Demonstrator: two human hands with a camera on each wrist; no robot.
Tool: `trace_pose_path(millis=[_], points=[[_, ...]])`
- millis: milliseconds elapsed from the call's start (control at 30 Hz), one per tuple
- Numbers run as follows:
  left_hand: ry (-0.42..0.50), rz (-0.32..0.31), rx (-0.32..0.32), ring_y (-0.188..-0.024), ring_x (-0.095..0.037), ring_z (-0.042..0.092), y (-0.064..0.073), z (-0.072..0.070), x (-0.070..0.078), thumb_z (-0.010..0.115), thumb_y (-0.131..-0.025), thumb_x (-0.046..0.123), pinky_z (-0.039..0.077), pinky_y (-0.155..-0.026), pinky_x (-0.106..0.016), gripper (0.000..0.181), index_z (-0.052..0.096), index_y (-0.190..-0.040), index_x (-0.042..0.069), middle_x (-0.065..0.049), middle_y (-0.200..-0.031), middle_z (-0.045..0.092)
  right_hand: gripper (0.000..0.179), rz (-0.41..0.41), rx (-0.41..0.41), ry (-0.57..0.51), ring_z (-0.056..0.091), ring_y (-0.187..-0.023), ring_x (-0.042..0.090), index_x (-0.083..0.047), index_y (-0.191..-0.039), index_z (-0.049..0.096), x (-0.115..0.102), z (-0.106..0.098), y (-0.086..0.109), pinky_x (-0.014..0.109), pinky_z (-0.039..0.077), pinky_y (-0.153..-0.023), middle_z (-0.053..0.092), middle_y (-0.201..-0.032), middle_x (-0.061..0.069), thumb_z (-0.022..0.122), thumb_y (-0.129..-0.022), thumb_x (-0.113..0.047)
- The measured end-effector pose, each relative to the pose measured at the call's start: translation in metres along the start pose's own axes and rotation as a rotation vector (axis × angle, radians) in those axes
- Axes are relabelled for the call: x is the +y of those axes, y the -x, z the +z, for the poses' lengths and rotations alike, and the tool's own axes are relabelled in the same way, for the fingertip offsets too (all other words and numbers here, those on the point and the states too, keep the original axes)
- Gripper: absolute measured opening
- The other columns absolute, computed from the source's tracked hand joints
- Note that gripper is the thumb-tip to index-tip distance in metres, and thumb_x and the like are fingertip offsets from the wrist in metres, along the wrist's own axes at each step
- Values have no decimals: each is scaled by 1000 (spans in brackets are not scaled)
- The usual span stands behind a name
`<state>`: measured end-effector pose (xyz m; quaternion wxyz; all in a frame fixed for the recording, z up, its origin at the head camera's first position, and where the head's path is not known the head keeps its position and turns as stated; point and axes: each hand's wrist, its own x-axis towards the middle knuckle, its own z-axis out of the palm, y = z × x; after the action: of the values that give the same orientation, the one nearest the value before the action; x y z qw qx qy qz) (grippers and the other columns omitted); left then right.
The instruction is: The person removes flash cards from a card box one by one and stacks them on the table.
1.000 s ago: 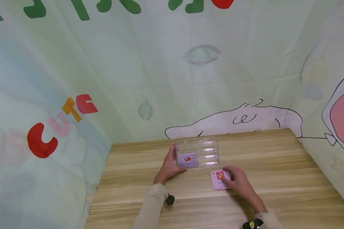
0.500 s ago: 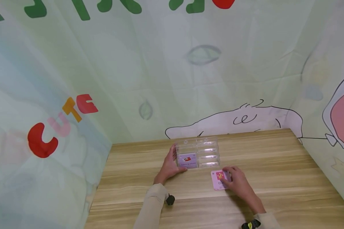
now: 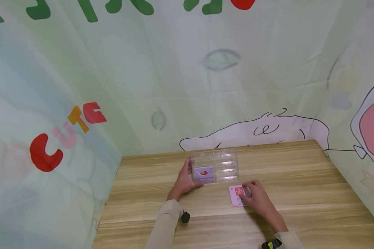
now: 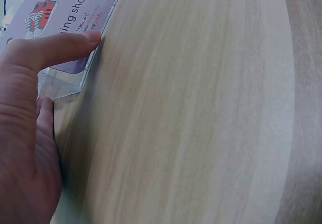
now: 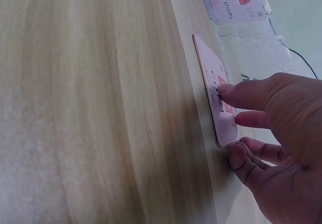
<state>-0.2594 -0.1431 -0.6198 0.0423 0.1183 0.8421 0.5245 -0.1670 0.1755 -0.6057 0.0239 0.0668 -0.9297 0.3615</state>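
My left hand (image 3: 184, 178) grips the left side of a clear plastic card box (image 3: 225, 174), its thumb along the front edge. Inside the box's front left compartment is a lilac card (image 3: 204, 174) with a red shoe picture, lettered "running shoes" (image 5: 229, 2). Right of the box, close over the tabletop, is a pink square card (image 3: 235, 200) with a red picture and partly covered black lettering. My right hand (image 3: 260, 197) holds this card at its right side; one fingertip presses on its face (image 5: 209, 63) and others bend at its edge.
The wooden table (image 3: 143, 214) reaches back to a pale printed curtain (image 3: 174, 86) with cartoon drawings and coloured letters. The box stands near the table's back edge. Other compartments (image 3: 227, 162) of the box show bare clear ridges.
My right hand and wrist have shifted very slightly left over the pink card. The left hand and the box stay where they were.
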Motion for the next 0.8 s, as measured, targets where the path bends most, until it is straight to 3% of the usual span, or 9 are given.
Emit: trace_pose_path(millis=[233, 533, 667, 800], points=[[16, 5, -3, -149, -33, 37, 0, 0, 0, 99, -68, 11, 33, -123, -40, 129, 13, -165, 12, -18, -162, 36, 35, -9, 6, 9, 57, -88, 28, 2, -114, 71, -1, 0, 0, 42, 54, -77, 58, -114, 21, 85, -83, -8], [-7, -16, -10, -150, -30, 36, -1, 0, -1, 98, -69, 11, 33, -124, -38, 129, 12, -165, 14, -16, -163, 35, 43, -7, -14, 8, 60, -101, 34, 1, -127, 66, -7, -5, 0, 51, 57, -87, 57, -120, 22, 82, -88, -11], [5, -14, -9, -149, -31, 37, -1, 0, -1, 99, -67, 9, 33, -123, -38, 129, 13, -165, 12, -17, -163, 35, 42, -63, 0, 26, 61, -103, 33, 0, -128, 66, -12, -7, -4, 53, 58, -89, 58, -121, 20, 81, -90, -12], [20, -7, -7, -149, -32, 38, 0, -1, 1, 99, -66, 7, 33, -123, -38, 129, 14, -164, 10, -18, -163, 36, 41, -166, 25, 20, 61, -94, 26, 1, -125, 68, -19, -7, -10, 43, 59, -80, 63, -116, 16, 82, -89, -13]])
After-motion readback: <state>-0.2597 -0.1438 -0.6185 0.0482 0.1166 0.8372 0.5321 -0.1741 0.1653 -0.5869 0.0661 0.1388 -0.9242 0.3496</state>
